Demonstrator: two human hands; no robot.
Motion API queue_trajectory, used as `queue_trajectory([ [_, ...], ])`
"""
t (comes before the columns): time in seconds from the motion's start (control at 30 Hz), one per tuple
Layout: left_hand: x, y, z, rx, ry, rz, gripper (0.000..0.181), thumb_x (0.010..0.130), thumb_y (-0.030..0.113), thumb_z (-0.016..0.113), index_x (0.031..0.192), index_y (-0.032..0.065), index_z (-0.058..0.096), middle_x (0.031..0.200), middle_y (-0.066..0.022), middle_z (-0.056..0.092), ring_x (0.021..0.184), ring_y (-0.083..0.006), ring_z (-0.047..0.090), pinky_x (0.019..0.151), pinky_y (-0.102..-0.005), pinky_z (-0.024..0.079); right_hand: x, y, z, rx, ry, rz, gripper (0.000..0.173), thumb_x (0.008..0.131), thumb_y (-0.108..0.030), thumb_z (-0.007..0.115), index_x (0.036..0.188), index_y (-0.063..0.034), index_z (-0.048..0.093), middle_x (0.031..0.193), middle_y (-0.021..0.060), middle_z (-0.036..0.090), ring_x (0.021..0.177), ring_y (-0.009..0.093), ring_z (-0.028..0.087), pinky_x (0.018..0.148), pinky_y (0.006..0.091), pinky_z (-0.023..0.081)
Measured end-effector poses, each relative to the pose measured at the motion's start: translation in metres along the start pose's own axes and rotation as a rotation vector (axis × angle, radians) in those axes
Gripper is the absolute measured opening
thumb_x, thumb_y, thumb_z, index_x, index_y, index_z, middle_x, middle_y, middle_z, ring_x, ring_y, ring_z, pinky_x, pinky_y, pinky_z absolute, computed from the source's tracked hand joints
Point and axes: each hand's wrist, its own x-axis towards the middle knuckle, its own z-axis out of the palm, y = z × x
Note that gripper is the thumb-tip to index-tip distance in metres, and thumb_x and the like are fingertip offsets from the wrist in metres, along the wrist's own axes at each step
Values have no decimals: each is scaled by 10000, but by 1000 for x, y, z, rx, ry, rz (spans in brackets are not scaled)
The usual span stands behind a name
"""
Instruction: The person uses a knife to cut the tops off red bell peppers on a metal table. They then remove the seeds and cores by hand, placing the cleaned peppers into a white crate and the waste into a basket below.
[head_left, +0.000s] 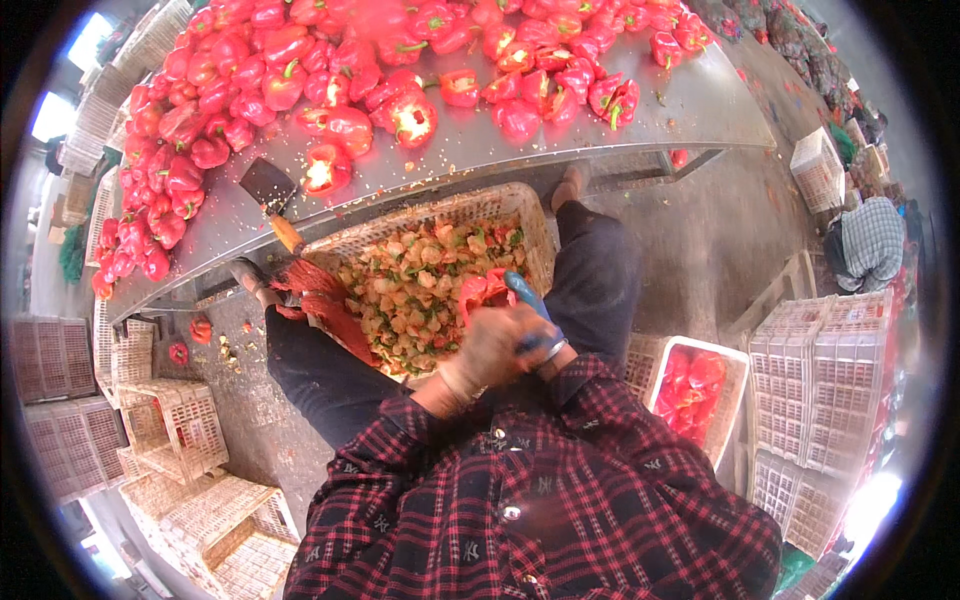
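Note:
A red bell pepper (486, 291), opened and hollow-looking, is at my hands over a plastic crate. My right hand (536, 324), in a blue glove, grips it, with a finger along its right side. My left hand (484, 346) is blurred and overlaps the right at the pepper's lower edge. Its fingers are hidden, so I cannot tell whether it holds anything. Below, between my knees, the crate (536, 225) contains many pale pepper cores (420, 281) with green stems. A red mesh cloth (330, 304) hangs over its left side.
A metal table (675, 112) in front bears a large heap of red peppers (247, 67), some cut open. A wooden-handled cleaver (274, 195) overhangs its near edge. A crate (739, 397) with red peppers stands right. White crates (187, 427) lie left. A person (870, 240) crouches far right.

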Motion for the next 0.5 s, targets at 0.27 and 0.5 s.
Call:
queue_trajectory([
  [0.27, -7, -21, -40, -132, 56, -188, 341, 773, 114, 734, 1096, 72, 636, 983, -140, 669, 908, -285, 656, 773, -373, 515, -99, -185, 7, -902, 281, -568, 475, 963, -254, 529, 1353, -12, 408, 1234, 114, 549, 1151, 222, 528, 1011, 384, 403],
  [0.5, 69, -163, -126, 608, 545, -353, 363, 867, 305, 617, 1028, -18, 577, 894, -217, 653, 747, -405, 635, 706, -464, 512, -262, -238, -159, -1207, 1135, -383, 468, 971, -212, 519, 1344, 56, 428, 1335, 158, 491, 1239, 250, 454, 1073, 369, 332],
])
